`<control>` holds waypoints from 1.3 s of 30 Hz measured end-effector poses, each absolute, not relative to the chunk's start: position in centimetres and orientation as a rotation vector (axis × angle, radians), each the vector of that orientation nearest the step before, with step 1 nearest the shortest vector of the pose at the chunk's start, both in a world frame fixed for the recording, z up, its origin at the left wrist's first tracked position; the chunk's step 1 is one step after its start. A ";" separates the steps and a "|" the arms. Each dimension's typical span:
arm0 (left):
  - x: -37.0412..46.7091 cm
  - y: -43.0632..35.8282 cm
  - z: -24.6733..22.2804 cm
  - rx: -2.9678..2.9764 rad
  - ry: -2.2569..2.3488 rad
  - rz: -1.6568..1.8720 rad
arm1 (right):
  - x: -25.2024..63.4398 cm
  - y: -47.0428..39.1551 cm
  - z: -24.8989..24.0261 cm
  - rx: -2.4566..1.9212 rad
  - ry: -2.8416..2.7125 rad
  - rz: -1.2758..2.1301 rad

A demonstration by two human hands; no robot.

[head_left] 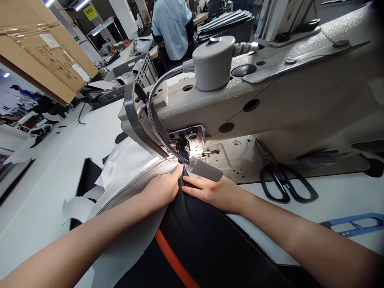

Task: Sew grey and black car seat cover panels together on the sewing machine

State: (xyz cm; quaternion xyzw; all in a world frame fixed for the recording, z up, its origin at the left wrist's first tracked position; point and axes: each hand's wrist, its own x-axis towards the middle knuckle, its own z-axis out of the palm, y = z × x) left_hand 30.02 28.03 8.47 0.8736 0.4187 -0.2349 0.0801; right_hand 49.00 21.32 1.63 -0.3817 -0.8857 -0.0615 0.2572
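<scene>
An industrial sewing machine (270,96) stands in front of me, its lamp lighting the needle area. My left hand (163,188) is close to the presser foot (183,150), fingers curled on the grey fabric (129,194) and the index finger pointing at the foot. Opposite it, my right hand (214,192) lies on the black fabric (207,236), its fingers stretched out towards the seam. The two fabrics meet under the foot. An orange strip (174,258) runs along the black piece. The lamp's grey head (205,169) hides part of my right hand.
Black-handled scissors (279,180) lie against the machine bed on the right, with blue thread snips (357,225) nearer me. A cardboard box (45,48) is at upper left. Behind the machine are a grey crate (147,72) and a seated person (171,30).
</scene>
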 end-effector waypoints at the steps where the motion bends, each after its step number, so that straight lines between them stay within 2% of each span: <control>1: 29.8 28.1 8.5 2.600 1.222 -0.668 | 49.2 21.4 1.7 -1.019 -2.424 -0.156; 6: 28.6 28.0 8.7 2.518 1.081 -0.483 | 49.7 21.4 2.3 -0.853 -2.604 -0.121; 11: 28.3 28.2 8.0 2.501 1.093 -0.288 | 49.2 21.0 2.3 -0.901 -2.580 -0.185; 24: 29.0 27.5 7.1 2.549 1.272 -0.287 | 48.5 21.0 2.1 -0.895 -2.620 -0.121; 33: 30.0 29.6 8.6 2.481 1.079 -0.213 | 48.3 20.7 1.9 -0.867 -2.662 -0.083; 39: 29.6 28.3 7.9 2.462 1.163 -0.301 | 48.4 20.6 1.9 -0.905 -2.626 -0.014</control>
